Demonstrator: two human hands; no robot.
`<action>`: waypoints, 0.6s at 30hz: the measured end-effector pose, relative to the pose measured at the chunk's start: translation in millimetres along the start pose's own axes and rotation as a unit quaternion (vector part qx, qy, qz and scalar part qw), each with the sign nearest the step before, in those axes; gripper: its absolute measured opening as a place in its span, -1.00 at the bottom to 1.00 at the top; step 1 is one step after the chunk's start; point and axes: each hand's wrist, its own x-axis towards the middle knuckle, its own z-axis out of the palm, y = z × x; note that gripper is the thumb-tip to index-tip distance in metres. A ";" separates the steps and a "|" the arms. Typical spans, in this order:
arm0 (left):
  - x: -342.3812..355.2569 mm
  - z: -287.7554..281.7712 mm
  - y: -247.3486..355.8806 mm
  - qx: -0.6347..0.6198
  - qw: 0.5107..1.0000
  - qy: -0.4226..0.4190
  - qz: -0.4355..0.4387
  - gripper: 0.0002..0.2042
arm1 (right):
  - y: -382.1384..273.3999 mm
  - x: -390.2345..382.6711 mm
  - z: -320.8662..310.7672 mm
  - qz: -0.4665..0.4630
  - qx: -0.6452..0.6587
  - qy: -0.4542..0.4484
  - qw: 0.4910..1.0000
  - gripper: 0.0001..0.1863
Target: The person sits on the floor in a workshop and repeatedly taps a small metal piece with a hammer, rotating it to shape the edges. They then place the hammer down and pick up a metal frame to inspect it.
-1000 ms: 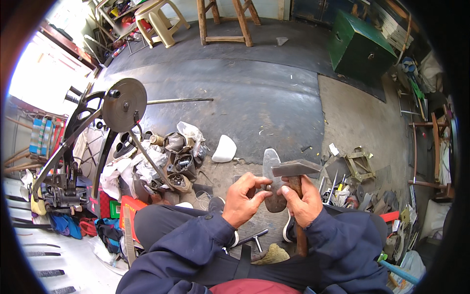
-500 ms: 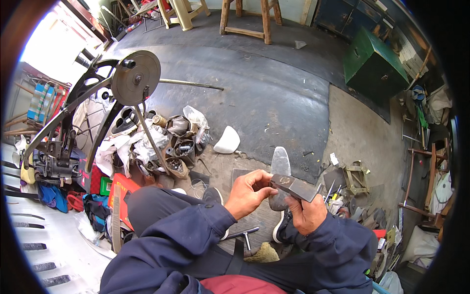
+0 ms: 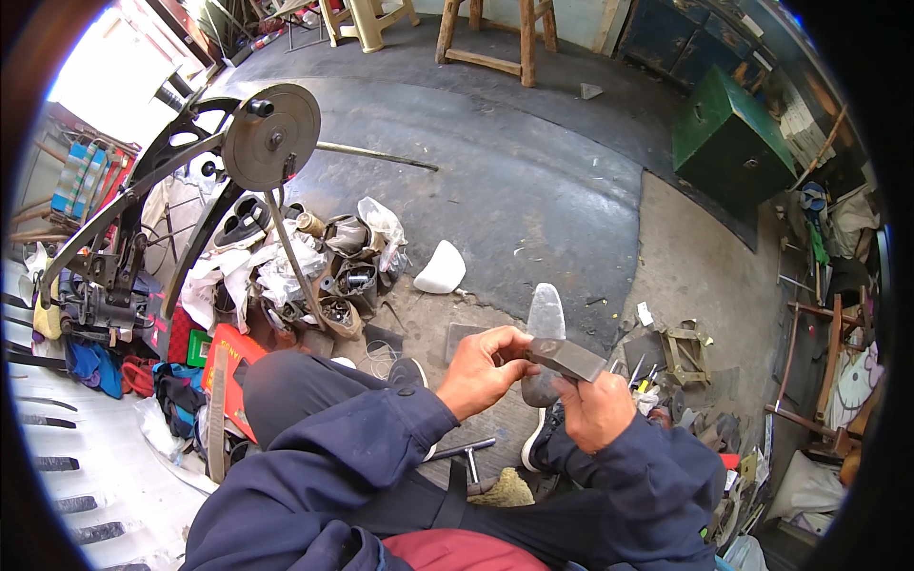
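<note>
A hammer (image 3: 569, 361) with a dark, blocky steel head is in my right hand (image 3: 600, 415), whose fingers are wrapped round it below the head; its handle is hidden. The head lies across a grey, sole-shaped metal shoe last (image 3: 546, 313) standing between my knees. My left hand (image 3: 483, 374) is closed in a pinch at the left end of the hammer head. Whatever small thing its thumb and fingertips hold is too hidden to name. Below the hands are a T-shaped metal tool (image 3: 470, 453) and a yellowish, rough, sponge-like block (image 3: 508, 487).
At left stands a black machine with a large hand wheel (image 3: 272, 138), beside a heap of bags and shoes (image 3: 347, 249). A white curved piece (image 3: 441, 267) lies ahead on the floor. Loose tools (image 3: 649, 377) and a metal frame (image 3: 687, 353) lie at right, a green box (image 3: 728, 143) beyond.
The hammer head has tilted, so its long side now faces up more and its eye no longer shows. Both hands stay close to the last; the view has shifted slightly.
</note>
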 end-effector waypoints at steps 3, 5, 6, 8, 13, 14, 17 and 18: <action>1.8 2.2 0.7 -0.014 1.000 0.003 0.009 -0.78 | -0.9 0.8 -1.6 -0.010 0.026 0.032 0.999 -0.74; 0.4 0.0 2.0 0.028 1.000 0.001 0.001 -0.79 | -2.2 0.0 -1.0 -0.024 0.058 0.063 0.996 -0.74; -1.4 -2.1 2.8 0.064 0.998 -0.004 -0.007 -0.79 | -3.5 -1.5 -0.1 -0.032 0.080 0.085 0.993 -0.73; -2.6 -3.6 3.4 0.083 0.996 -0.008 -0.014 -0.80 | -4.1 -2.3 0.7 -0.040 0.080 0.084 0.992 -0.74; 1.7 1.3 5.1 -0.020 1.000 0.006 -0.015 -0.81 | -3.6 0.5 2.0 -0.001 0.021 0.027 0.999 -0.80; 0.6 1.1 5.6 0.014 1.000 0.003 -0.011 -0.81 | -4.0 1.0 2.3 0.000 0.026 0.037 0.999 -0.80; -3.4 -3.3 6.4 0.095 0.995 -0.006 -0.028 -0.80 | -5.8 -0.3 1.3 -0.078 0.082 0.095 0.989 -0.80; -3.2 -4.1 5.7 0.100 0.995 -0.009 -0.026 -0.79 | -5.8 -0.6 0.9 -0.074 0.071 0.082 0.991 -0.81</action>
